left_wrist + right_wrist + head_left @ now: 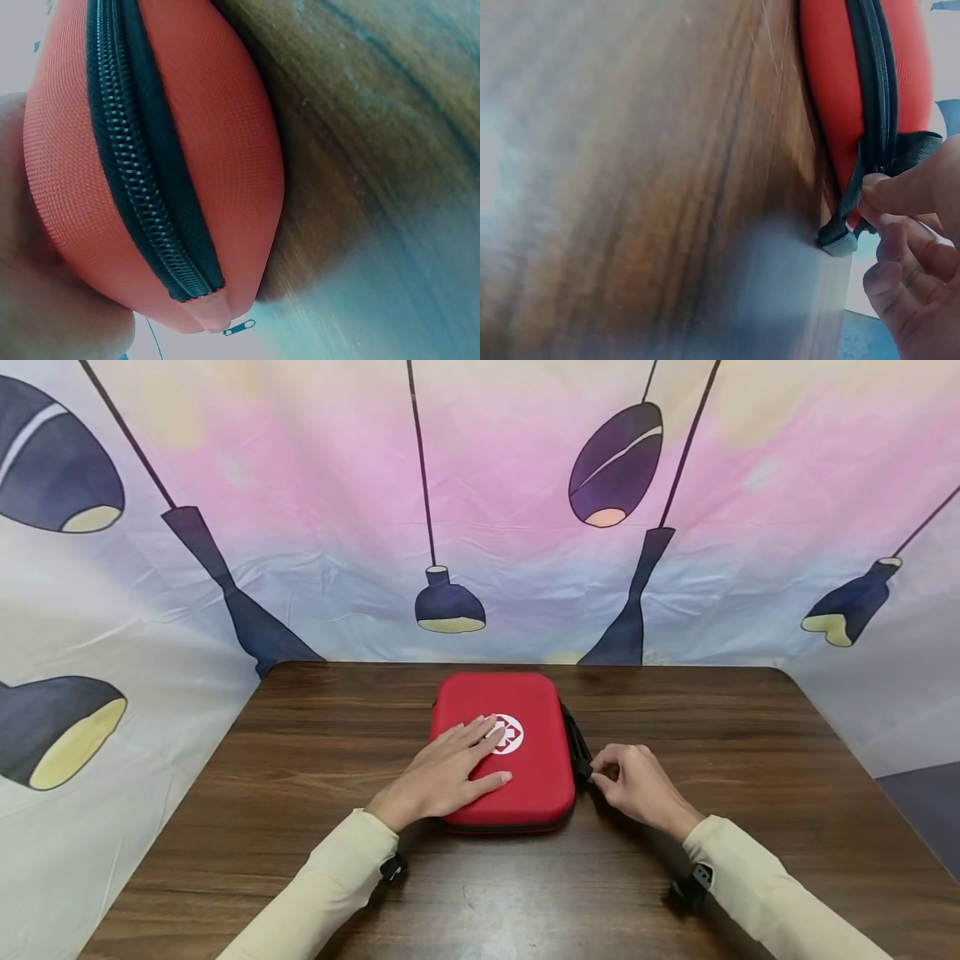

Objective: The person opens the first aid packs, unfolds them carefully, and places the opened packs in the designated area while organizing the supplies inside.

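A red hard-shell first-aid case (525, 785) lies flat on the table, a white round emblem with a cross on its lid. My left hand (442, 772) rests on the lid's left part with fingers extended, the fingertips over the emblem. Along the case's side runs a black zipper (142, 180), its teeth meshed in the left wrist view. At the right side my right hand (637, 781) pinches the zipper pull between thumb and index finger, the pull mostly hidden by the fingertips. Beside those fingers hangs a black carry strap (840, 232), attached to the case's side.
The dark wood-grain table (337, 727) extends around the case on all sides. Behind it hangs a pastel cloth backdrop (510, 485) printed with dark lamps. Another small metal zipper tab (240, 328) shows past the case's far end.
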Demonstrator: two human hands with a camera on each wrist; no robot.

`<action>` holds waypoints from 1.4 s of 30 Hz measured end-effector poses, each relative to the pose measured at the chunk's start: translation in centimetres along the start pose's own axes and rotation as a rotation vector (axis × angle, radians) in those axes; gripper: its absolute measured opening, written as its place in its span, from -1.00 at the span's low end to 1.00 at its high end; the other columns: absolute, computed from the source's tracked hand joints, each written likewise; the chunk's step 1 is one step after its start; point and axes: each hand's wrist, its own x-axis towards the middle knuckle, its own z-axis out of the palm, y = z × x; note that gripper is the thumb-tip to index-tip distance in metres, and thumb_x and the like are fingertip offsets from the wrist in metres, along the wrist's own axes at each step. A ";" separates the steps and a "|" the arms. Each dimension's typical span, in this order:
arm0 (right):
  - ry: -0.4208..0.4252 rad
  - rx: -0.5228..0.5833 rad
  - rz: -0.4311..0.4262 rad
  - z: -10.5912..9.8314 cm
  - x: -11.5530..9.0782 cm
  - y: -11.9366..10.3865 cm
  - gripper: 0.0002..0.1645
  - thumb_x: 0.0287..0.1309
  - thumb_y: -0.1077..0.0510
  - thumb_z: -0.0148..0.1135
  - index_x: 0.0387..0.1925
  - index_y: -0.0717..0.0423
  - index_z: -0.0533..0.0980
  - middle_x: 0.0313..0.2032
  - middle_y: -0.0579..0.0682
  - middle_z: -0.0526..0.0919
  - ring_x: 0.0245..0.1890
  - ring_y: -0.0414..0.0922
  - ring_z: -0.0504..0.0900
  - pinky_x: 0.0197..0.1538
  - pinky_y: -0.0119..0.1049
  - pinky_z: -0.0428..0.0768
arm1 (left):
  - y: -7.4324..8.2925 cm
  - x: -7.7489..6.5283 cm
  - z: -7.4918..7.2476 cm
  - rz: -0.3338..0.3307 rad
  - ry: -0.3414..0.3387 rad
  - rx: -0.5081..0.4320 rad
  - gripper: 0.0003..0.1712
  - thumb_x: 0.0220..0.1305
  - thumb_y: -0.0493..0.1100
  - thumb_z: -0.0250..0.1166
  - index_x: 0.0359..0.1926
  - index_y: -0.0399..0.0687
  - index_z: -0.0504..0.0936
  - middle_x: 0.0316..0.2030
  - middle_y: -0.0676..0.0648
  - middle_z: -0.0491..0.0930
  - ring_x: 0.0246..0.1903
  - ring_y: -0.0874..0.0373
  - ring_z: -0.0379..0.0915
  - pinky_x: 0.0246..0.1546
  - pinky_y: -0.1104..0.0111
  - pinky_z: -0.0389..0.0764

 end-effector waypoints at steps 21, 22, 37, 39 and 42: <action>-0.017 0.049 0.028 -0.2 -2.8 -2.8 -0.77 0.01 0.38 0.50 -0.49 -0.03 0.71 -0.55 -0.33 0.58 -0.63 -0.45 0.41 -0.57 -0.44 0.45 | -0.1 0.1 -0.1 0.005 0.005 -0.004 -0.11 0.43 0.34 0.08 0.58 0.00 0.16 0.59 -0.04 -0.02 0.57 0.00 -0.16 0.54 0.14 -0.14; -0.020 0.048 0.028 -0.2 -2.9 -3.0 -0.78 0.01 0.38 0.49 -0.48 -0.02 0.71 -0.55 -0.33 0.58 -0.63 -0.45 0.41 -0.57 -0.45 0.45 | 0.0 0.0 -0.1 0.004 0.005 -0.003 -0.11 0.43 0.34 0.08 0.58 0.00 0.16 0.59 -0.04 -0.02 0.57 0.00 -0.17 0.54 0.14 -0.14; -0.025 0.069 0.006 0.8 -4.5 -5.4 -0.74 -0.05 0.38 0.47 -0.55 -0.05 0.65 -0.57 -0.37 0.54 -0.61 -0.48 0.43 -0.57 -0.50 0.47 | 0.0 -0.2 0.1 0.006 0.012 -0.006 -0.12 0.43 0.33 0.08 0.57 -0.02 0.17 0.58 -0.05 0.00 0.56 -0.01 -0.15 0.54 0.12 -0.11; -0.026 0.070 0.016 0.8 -4.5 -5.6 -0.74 -0.05 0.38 0.47 -0.55 -0.05 0.65 -0.57 -0.37 0.55 -0.61 -0.47 0.44 -0.57 -0.49 0.48 | 0.0 -0.2 0.1 0.008 0.013 -0.005 -0.12 0.44 0.33 0.08 0.57 -0.02 0.17 0.58 -0.06 0.00 0.56 -0.01 -0.15 0.54 0.13 -0.12; -0.026 0.071 0.035 0.9 -4.5 -5.8 -0.74 -0.05 0.38 0.47 -0.55 -0.05 0.65 -0.59 -0.37 0.54 -0.62 -0.46 0.44 -0.57 -0.48 0.48 | 0.0 -0.1 0.1 0.008 0.013 -0.002 -0.12 0.44 0.34 0.07 0.57 -0.01 0.17 0.58 -0.06 0.00 0.56 -0.01 -0.15 0.54 0.13 -0.12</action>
